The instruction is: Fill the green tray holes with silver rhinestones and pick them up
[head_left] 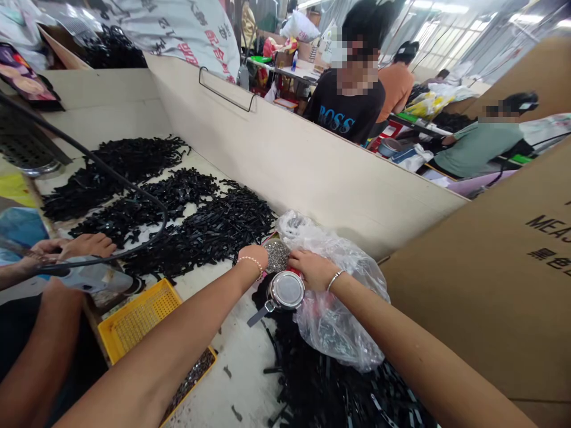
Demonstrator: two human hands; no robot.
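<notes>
My left hand [253, 259] touches the left rim of a round container of small metal pieces [277, 255]; its fingertips are hidden. At that container's right side is my right hand [312, 268], with its fingers bent and partly hidden over a red item. A clear plastic bag [345, 297] lies beneath and around my right hand. Just in front of the container stands a round silver-lidded jar [288, 290] with a grey strap. Black strip-like parts [321, 380] are heaped nearest to me, below the jar and bag.
More black parts [209, 229] spread over the left of the table. A yellow basket [140, 318] stands left of my left arm. Another person's hands [87, 246] are beside a power tool [96, 278] and cable. A cardboard box [486, 285] borders the right; a pale board [321, 160] crosses behind.
</notes>
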